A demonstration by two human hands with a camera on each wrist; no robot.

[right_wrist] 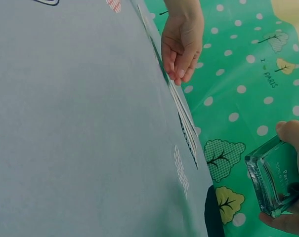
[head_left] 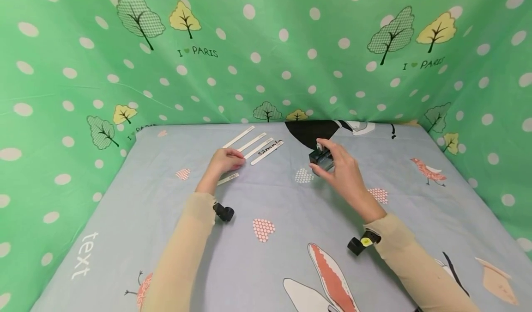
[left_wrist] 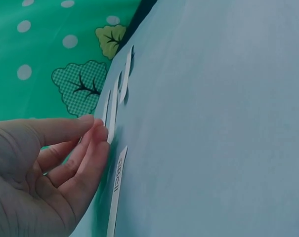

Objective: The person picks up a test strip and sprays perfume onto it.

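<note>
My right hand [head_left: 342, 168] holds a small square glass perfume bottle [head_left: 322, 158] with a dark tint, raised off the cloth. A finger sits by the silvery nozzle on top. In the right wrist view, the bottle [right_wrist: 275, 177] shows pale lettering. My left hand [head_left: 226, 161] is at the lower ends of several white paper strips [head_left: 266, 154], thumb and fingertips together. Whether it pinches a strip is hidden. A separate strip [left_wrist: 117, 190] with printed lettering lies on the cloth beside that hand, partly covered by it in the head view.
A pale blue-grey printed cloth [head_left: 282, 201] covers the table. Behind it hangs a green dotted curtain [head_left: 266, 39] with tree prints. Black wrist cameras [head_left: 225, 212] are strapped at both sleeves. The hearts, bird and rabbit ears are printed on the cloth.
</note>
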